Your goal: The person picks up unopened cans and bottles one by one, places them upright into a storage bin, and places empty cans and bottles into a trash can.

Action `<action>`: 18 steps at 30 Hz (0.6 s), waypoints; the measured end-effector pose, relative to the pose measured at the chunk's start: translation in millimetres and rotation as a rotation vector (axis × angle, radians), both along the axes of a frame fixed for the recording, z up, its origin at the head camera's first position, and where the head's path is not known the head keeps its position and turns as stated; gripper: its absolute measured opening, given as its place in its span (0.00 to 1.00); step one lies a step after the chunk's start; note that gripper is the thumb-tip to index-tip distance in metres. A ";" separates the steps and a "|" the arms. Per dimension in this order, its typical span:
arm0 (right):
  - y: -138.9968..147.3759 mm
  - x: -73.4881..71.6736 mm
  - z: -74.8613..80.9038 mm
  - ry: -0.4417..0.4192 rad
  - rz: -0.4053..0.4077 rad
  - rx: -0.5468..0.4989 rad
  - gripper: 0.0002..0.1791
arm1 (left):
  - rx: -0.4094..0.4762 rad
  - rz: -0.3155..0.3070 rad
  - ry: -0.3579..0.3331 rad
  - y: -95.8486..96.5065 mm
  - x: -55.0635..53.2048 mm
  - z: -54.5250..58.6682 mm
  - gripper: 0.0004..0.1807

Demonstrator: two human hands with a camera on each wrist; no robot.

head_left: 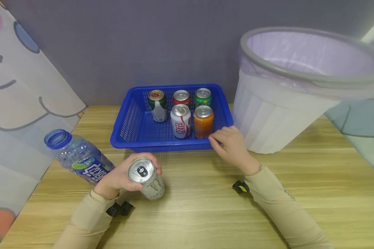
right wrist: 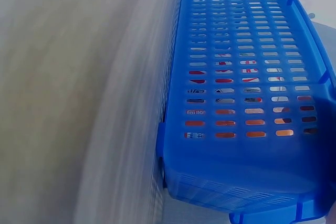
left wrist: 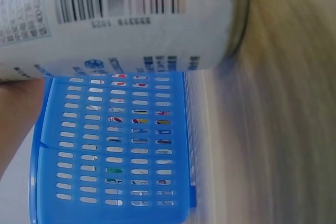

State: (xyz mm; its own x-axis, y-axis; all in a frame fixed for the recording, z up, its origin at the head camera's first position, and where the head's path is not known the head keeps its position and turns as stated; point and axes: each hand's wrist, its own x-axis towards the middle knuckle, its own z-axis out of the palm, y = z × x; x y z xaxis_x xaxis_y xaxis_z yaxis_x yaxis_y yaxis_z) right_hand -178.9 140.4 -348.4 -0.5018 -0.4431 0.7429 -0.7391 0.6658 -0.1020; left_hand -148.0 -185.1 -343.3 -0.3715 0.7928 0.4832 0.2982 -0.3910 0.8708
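My left hand is wrapped round a tall white energy drink can, its silver top facing up. That can crosses the top of the left wrist view, its base close to the tabletop; whether it touches cannot be told. At the near right corner of a blue plastic basket, my right hand holds the rim with thumb and curled fingers. Inside the basket stand several cans, among them an orange can, a white and red can and a dark green and silver can.
A clear bottle with a blue label and an uncapped blue neck is left of my left hand, partly hidden by it. Right of the basket stands a white bin with a purple liner. A grey panel rises behind the wooden table.
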 end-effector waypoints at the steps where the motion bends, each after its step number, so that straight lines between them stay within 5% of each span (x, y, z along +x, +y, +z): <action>1: 0.0 0.0 0.1 0.001 0.001 0.000 0.16 | 0.003 -0.001 0.000 -0.1 0.1 -0.2 0.22; 18: 0.0 1.1 1.6 -0.007 -0.003 0.014 0.15 | -0.006 0.054 0.020 0.8 3.0 1.3 0.21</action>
State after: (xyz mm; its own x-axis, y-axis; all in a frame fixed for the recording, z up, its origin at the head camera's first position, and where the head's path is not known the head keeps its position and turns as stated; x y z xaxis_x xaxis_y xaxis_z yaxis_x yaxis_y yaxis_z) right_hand -177.8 140.4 -346.8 -0.5083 -0.4515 0.7333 -0.7362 0.6696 -0.0981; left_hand -145.0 -184.2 -342.0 -0.4040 0.7747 0.4864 0.3359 -0.3690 0.8666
